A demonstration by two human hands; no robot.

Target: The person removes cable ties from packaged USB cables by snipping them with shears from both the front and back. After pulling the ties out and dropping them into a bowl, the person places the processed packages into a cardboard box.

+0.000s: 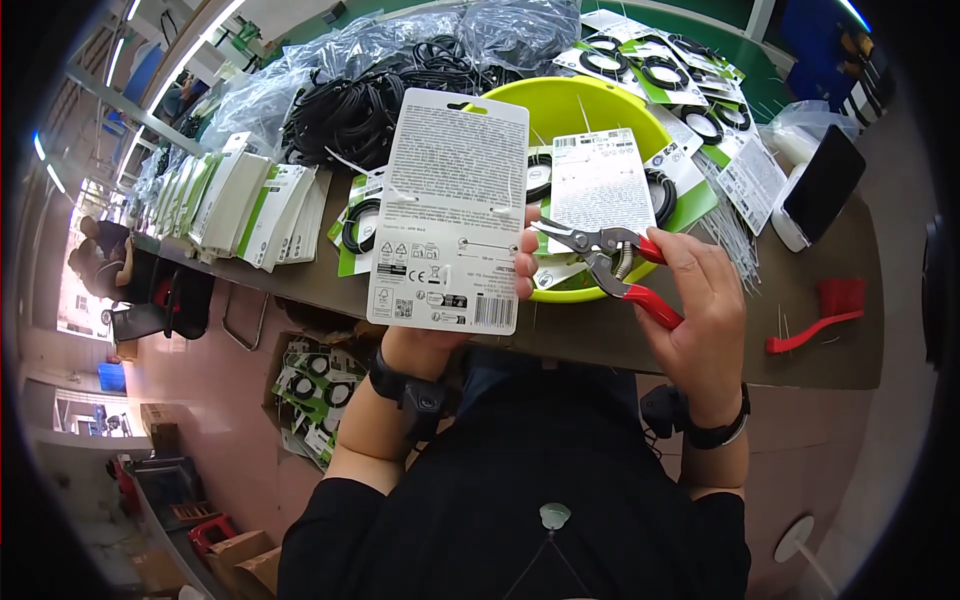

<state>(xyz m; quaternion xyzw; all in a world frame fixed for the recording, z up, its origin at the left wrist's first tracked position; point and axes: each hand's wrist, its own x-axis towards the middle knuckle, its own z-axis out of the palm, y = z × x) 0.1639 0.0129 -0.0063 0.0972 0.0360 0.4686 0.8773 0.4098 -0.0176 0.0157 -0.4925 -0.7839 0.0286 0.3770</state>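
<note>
Hang card smooth paperboard from here; hand pruner metal, grips glossy plastic; basin smooth plastic; far bags crinkled plastic.

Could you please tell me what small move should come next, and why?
I would perhaps have the left hand turn the card over: its back, with the barcode, faces the camera, hiding its front, and the cutters in the right hand sit beside it.

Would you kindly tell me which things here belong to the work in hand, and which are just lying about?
Likely in the job:
white card, in the left hand
red-handled cutters, in the right hand
black cables
yellow basin

Likely just lying about:
red tool
black-screened device
blue bin
</note>
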